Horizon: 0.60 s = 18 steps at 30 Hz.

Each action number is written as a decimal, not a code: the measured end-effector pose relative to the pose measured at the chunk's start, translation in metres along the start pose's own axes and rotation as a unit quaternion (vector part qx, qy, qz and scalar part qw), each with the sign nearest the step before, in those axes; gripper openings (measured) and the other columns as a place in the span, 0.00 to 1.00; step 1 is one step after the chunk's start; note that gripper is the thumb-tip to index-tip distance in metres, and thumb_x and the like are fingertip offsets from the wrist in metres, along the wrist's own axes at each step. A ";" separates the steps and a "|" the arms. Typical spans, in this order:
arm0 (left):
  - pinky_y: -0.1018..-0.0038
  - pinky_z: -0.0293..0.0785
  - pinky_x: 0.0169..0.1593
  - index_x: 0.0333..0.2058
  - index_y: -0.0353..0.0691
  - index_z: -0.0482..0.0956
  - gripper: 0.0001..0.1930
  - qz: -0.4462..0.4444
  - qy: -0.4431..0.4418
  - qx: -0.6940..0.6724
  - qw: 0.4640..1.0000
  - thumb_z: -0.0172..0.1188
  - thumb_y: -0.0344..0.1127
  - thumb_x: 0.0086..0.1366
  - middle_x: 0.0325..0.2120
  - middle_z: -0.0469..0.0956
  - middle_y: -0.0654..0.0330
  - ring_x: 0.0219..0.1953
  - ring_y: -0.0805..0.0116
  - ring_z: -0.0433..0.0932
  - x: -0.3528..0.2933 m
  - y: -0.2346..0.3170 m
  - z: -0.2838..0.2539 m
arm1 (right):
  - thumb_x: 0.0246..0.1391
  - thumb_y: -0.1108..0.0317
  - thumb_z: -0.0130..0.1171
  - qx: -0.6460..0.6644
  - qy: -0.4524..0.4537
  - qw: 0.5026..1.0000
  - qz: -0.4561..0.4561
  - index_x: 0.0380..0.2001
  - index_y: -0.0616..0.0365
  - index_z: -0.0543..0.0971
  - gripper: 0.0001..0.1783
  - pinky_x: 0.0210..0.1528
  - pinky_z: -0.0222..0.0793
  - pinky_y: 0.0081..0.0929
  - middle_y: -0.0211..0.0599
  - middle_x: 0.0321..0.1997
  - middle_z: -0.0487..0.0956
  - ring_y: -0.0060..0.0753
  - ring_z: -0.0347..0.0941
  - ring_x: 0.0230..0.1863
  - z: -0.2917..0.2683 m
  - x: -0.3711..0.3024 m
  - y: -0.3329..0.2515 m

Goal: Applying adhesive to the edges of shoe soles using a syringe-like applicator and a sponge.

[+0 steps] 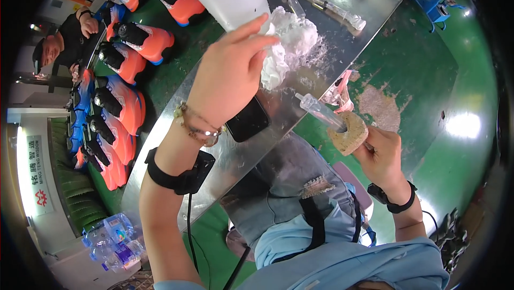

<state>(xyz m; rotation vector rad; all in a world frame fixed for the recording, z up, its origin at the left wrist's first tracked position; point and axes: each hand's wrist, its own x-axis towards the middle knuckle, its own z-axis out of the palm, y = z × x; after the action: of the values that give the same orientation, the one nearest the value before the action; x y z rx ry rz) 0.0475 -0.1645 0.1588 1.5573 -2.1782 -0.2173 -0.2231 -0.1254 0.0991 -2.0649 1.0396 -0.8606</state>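
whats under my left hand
Beneath the left hand, near its wrist, part of a black phone-like slab shows, lying on the metal table. The slab's remaining part is covered, and whatever else lies under the palm cannot be seen.

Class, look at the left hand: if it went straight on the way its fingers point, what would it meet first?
The left hand would most likely meet the crumpled white wad just ahead of it, though one view leaves the height unclear: it might pass above.
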 end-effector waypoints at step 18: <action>0.70 0.63 0.20 0.21 0.39 0.68 0.08 0.011 0.036 -0.124 0.992 0.55 0.31 0.56 0.16 0.65 0.60 0.17 0.61 0.69 -0.164 0.045 -0.039 | 0.23 0.69 0.66 -0.066 -0.136 0.961 -0.233 0.24 0.57 0.75 0.17 0.17 0.60 0.27 0.31 0.15 0.65 0.34 0.65 0.16 0.034 -0.020 -0.054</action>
<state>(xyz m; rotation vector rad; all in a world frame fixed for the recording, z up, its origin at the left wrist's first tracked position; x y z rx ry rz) 0.0693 0.0085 0.1666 1.3806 -2.0255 -0.4033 -0.1834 -0.0745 0.1176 -2.5084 0.4765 -0.7089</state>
